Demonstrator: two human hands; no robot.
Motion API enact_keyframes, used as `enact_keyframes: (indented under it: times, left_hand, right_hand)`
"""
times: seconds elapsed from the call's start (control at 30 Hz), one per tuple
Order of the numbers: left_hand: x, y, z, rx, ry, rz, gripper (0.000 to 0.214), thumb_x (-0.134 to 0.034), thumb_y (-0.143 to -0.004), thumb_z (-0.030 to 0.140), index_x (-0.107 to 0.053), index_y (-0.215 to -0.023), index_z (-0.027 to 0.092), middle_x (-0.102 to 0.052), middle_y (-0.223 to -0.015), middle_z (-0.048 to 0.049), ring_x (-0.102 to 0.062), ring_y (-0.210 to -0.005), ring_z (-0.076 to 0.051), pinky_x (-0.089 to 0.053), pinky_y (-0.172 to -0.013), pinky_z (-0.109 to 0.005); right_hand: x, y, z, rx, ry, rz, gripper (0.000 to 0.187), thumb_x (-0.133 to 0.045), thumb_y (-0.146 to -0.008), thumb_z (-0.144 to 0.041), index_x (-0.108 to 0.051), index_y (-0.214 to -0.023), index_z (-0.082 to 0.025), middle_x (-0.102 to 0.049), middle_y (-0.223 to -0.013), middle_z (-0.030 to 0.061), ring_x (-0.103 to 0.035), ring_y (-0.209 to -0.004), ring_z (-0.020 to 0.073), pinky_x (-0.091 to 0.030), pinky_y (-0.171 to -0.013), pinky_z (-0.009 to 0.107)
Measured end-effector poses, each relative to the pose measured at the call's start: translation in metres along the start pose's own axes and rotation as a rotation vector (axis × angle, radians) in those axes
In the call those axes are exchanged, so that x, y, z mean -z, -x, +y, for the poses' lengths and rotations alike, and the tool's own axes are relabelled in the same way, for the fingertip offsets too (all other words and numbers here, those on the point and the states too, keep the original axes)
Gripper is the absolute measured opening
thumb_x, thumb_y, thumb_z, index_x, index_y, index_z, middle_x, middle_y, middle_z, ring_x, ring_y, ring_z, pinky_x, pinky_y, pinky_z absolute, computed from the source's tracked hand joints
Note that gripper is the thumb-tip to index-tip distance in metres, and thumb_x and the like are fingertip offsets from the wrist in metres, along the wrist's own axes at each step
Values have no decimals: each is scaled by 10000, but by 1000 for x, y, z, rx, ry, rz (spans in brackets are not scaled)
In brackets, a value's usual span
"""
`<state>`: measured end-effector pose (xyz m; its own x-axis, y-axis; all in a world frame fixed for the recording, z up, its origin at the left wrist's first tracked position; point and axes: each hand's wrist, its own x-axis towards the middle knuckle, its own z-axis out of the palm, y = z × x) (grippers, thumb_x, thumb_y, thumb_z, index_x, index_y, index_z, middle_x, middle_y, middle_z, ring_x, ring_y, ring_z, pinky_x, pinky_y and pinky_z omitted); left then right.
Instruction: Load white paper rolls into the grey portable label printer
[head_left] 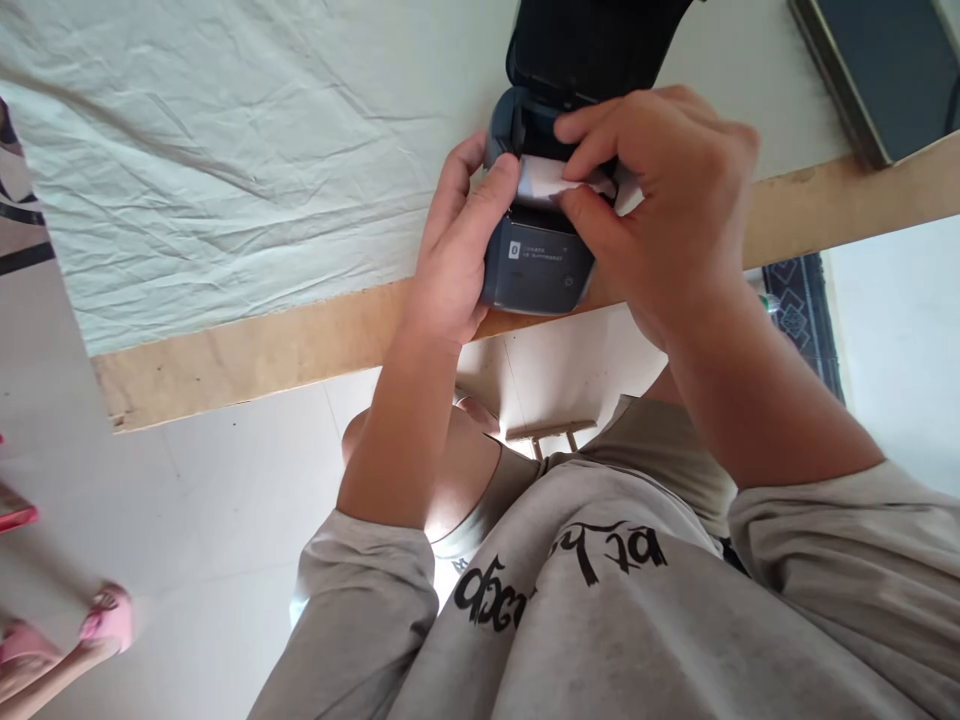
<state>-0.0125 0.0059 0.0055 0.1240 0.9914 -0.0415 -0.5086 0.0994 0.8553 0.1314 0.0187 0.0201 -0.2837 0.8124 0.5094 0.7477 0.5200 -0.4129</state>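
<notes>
The person holds a small dark printer [536, 265] at the near edge of the table [262, 345], its lid [589, 50] swung up and back on the far side. The left hand [456, 245] is clamped on the printer's left side, the thumb lying along the upper edge beside the bay and the fingers wrapped around the outer wall. The right hand [671, 190] reaches in from the right, its thumb and fingertips together on the white paper [541, 178], which lies across the bay. The printer's front bears a white square mark and fine print too small to read. Its lower end overlaps the bare wooden strip of the table; whether it rests there or is held just above, one cannot tell. A pale, wrinkled cloth [225, 160] covers the tabletop to the left of the printer, and a dark flat case [877, 75] lies well apart at the right. Below, the person's grey shirt [600, 620] carries black lettering, and a small wooden stool [551, 431] shows between the knees. At lower left, another person's foot wears a pink slipper [112, 622] on the pale floor [247, 500].
</notes>
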Motion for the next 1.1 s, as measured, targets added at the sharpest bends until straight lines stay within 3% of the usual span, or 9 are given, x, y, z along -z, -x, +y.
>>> enact_keyframes:
  times: [0.2, 0.3, 0.43, 0.6, 0.7, 0.8, 0.9, 1.0, 1.1]
  left_hand:
    - [-5, 1, 2, 22, -19, 45, 101, -435, -857, 191, -513, -920, 183, -600, -796, -8, -621, -816, -152, -460, -663, -223]
    - [-1, 2, 3, 17, -37, -25, 146, -509, -804, 131, -521, -942, 177, -583, -798, -5, -588, -783, -133, -442, -686, -232]
    - [10, -1, -1, 40, -81, -120, 378, -629, -674, 54, -537, -985, 247, -591, -842, 8, -547, -794, -153, -443, -712, -267]
    - [14, -5, -6, 44, -81, -110, 450, -676, -604, 97, -566, -987, 307, -614, -950, 13, -547, -928, -217, -455, -807, -304]
    - [13, -5, -5, 59, -93, -86, 453, -684, -587, 102, -573, -987, 285, -617, -943, 13, -562, -947, -218, -453, -794, -279]
    - [12, -4, -4, 72, -109, -95, 466, -682, -586, 93, -566, -996, 285, -620, -909, 21, -566, -929, -206, -450, -754, -252]
    - [13, -4, -4, 49, -111, -106, 443, -649, -610, 83, -561, -992, 287, -603, -899, 33, -568, -892, -180, -447, -721, -238]
    - [13, -3, -4, 39, -113, -111, 426, -611, -637, 62, -556, -1001, 276, -580, -895, 40, -569, -857, -151, -439, -697, -225]
    - [11, -1, -3, 39, -90, -107, 433, -626, -628, 63, -558, -998, 278, -581, -917, 31, -570, -894, -161, -444, -724, -238]
  right_hand:
    - [2, 12, -8, 83, 59, 87, 44, -550, -728, -169, -532, -705, -202, -619, -761, -23, -543, -746, 129, -441, -711, 304]
    - [1, 23, -11, 127, 17, 40, 40, -576, -720, -202, -539, -718, -215, -634, -802, -28, -555, -747, 125, -443, -692, 303]
    - [3, 30, -10, 121, -73, -22, 71, -579, -736, -304, -565, -754, -237, -641, -866, -27, -573, -788, 135, -458, -750, 339]
    - [14, 15, 3, -83, -142, 329, 193, -518, -781, -276, -527, -973, -276, -559, -1014, 2, -539, -1024, 163, -451, -608, 253]
    - [17, 4, 15, -120, -188, 283, 383, -455, -819, -192, -388, -1171, -327, -470, -1193, -28, -503, -1121, 146, -451, -597, 216]
    - [18, 1, 16, -109, -273, 192, 431, -401, -844, -162, -323, -1226, -347, -422, -1243, -44, -531, -1071, 120, -486, -662, 215]
    - [19, 10, 6, -194, -344, 214, 296, -392, -855, -211, -443, -1119, -336, -454, -1152, -31, -549, -1026, 127, -505, -698, 240]
    - [18, 25, -4, -238, -377, 218, 166, -439, -834, -282, -531, -968, -313, -506, -994, -13, -565, -812, 111, -481, -646, 275]
    - [11, 38, -3, -285, -404, 260, 141, -488, -806, -358, -540, -910, -278, -498, -867, 7, -478, -652, 87, -427, -624, 290]
